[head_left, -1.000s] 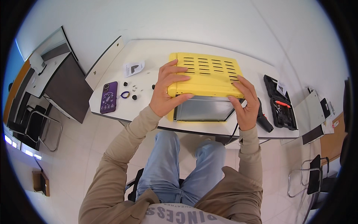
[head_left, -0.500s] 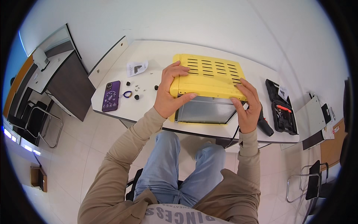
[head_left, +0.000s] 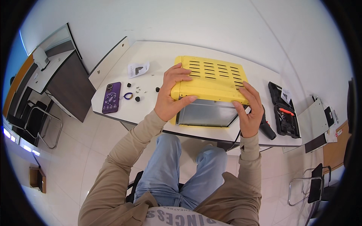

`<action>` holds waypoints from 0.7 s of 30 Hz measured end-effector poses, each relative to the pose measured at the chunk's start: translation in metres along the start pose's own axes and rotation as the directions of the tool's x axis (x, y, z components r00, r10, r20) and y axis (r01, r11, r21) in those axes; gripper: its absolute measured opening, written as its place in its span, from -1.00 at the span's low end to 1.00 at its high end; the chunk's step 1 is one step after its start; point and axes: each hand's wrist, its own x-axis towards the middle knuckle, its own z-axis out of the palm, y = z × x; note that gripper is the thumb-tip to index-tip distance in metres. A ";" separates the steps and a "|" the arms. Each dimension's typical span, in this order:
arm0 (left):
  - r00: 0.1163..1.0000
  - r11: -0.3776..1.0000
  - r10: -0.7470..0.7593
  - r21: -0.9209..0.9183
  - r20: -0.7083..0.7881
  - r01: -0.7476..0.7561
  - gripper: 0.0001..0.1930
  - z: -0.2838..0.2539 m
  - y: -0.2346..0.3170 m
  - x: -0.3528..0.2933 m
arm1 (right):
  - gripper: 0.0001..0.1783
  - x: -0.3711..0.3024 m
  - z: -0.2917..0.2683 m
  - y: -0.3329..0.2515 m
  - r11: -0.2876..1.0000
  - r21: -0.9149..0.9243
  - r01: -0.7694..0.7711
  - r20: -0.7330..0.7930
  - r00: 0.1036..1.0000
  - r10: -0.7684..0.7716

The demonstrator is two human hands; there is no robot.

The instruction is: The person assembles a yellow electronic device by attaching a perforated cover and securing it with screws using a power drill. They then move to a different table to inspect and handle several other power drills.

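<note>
A yellow slotted metal cover [head_left: 213,73] sits over a box-shaped appliance on the white table, and a grey metal panel [head_left: 206,112] shows below its front edge. My left hand [head_left: 171,88] grips the cover's left front corner, thumb along the front edge and fingers on top. At the right front corner my right hand [head_left: 249,109] holds it the same way, fingers over the slots and thumb at the front edge. A dark cord [head_left: 237,140] hangs near the table edge below my right hand. The inside of the appliance is mostly hidden.
On the left lie a purple phone [head_left: 111,98], a blue ring-shaped item [head_left: 128,96], several small screws, black knob-like pieces [head_left: 137,99] and a printed sheet [head_left: 138,69]. To the right are a black power driver [head_left: 267,131] and an open black tool case [head_left: 287,118].
Both hands keep their hold on the cover's front corners. The cover's front edge has tipped very slightly, and the view has shifted a little.
</note>
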 end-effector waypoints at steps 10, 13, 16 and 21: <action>1.000 0.999 0.009 -0.036 0.006 -0.008 -0.59 -0.001 -0.002 -0.002 | -0.55 -0.001 0.002 -0.001 1.000 0.007 0.006 -0.006 1.000 -0.006; 1.000 0.999 0.011 -0.040 -0.005 -0.011 -0.59 0.001 -0.003 -0.002 | -0.55 -0.001 0.002 0.000 1.000 0.003 0.007 -0.006 1.000 -0.007; 1.000 0.999 0.013 -0.036 -0.018 -0.013 -0.59 0.002 -0.002 -0.002 | -0.55 0.000 0.003 0.003 1.000 0.008 0.014 -0.006 1.000 -0.014; 1.000 1.000 0.000 -0.031 0.002 0.000 -0.61 0.001 0.000 -0.002 | -0.56 0.001 0.000 0.003 1.000 -0.006 0.017 0.002 1.000 -0.017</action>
